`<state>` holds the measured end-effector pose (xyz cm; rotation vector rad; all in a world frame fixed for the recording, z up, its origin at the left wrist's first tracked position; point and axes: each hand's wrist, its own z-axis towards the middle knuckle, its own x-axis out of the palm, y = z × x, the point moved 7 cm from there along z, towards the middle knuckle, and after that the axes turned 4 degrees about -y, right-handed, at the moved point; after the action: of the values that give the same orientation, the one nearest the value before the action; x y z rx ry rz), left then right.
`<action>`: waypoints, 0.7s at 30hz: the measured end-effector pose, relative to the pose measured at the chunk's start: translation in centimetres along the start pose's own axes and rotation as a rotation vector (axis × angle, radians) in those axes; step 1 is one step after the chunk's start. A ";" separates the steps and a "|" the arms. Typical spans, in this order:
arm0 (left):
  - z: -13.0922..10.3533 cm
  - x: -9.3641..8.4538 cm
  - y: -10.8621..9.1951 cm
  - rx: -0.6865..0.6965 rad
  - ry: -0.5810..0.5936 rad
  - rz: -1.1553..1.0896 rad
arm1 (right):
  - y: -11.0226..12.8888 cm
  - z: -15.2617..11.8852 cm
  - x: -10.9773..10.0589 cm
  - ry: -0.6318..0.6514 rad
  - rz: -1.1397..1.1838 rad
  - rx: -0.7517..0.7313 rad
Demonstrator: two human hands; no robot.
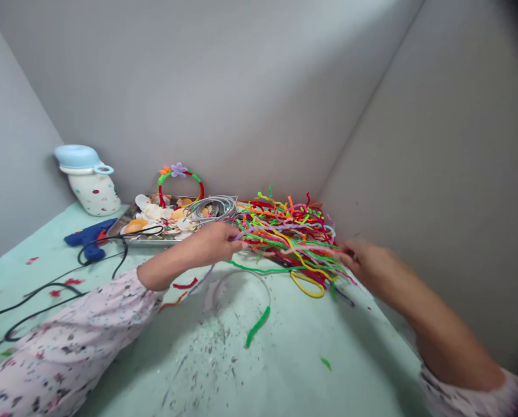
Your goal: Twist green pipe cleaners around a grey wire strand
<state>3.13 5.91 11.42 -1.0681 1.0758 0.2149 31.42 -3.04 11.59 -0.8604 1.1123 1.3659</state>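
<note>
A heap of colourful pipe cleaners [298,217] lies between my hands, some ends sticking up and others spilling over the front. My left hand [218,242] is closed at the heap's left side, fingers around a purple pipe cleaner [247,231]. At the right side, slightly blurred, my right hand [360,258] pinches the end of a pale pink pipe cleaner [315,248] stretched across the heap. On the table below them rests a thin wire hoop [268,292], its lower right part wrapped in green pipe cleaner [257,328].
Behind my left hand, a metal tray [119,223] holds shells [154,215] and a coil of grey wire [218,207]. A decorated pipe-cleaner hoop [203,190] stands there. Farther left are a blue glue gun [89,237], its black cord [54,284] and a white bottle [94,191]. Grey walls enclose the table.
</note>
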 end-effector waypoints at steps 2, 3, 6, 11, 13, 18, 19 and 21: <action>-0.1 -1.2 0.1 -0.028 -0.043 -0.005 | 0.5 2.6 -0.8 -0.077 -0.031 -0.004; -0.1 -1.7 0.1 -0.041 -0.057 0.001 | 1.0 3.9 -1.0 -0.135 -0.054 -0.007; -0.3 -2.7 0.1 -0.048 -0.082 0.035 | 4.1 7.0 -0.2 -0.252 -0.036 -0.170; -0.4 -2.5 -0.1 -0.020 -0.089 0.083 | 6.0 6.7 1.7 -0.297 0.296 -0.146; -0.5 -2.1 -0.5 0.021 -0.088 0.119 | 5.9 4.7 3.4 -0.133 0.626 -0.024; -1.4 0.0 -2.7 0.123 -0.032 0.294 | 8.7 -1.7 9.2 0.531 1.591 0.278; -1.7 0.4 -3.2 0.127 -0.026 0.341 | 9.1 -2.5 10.1 0.637 1.662 0.332; -2.3 1.2 -4.2 0.133 0.002 0.449 | 9.9 -3.7 11.0 0.810 1.712 0.317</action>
<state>4.88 1.55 12.89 -0.6975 1.3047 0.4936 20.02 -2.59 1.51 0.0389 2.9593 2.0117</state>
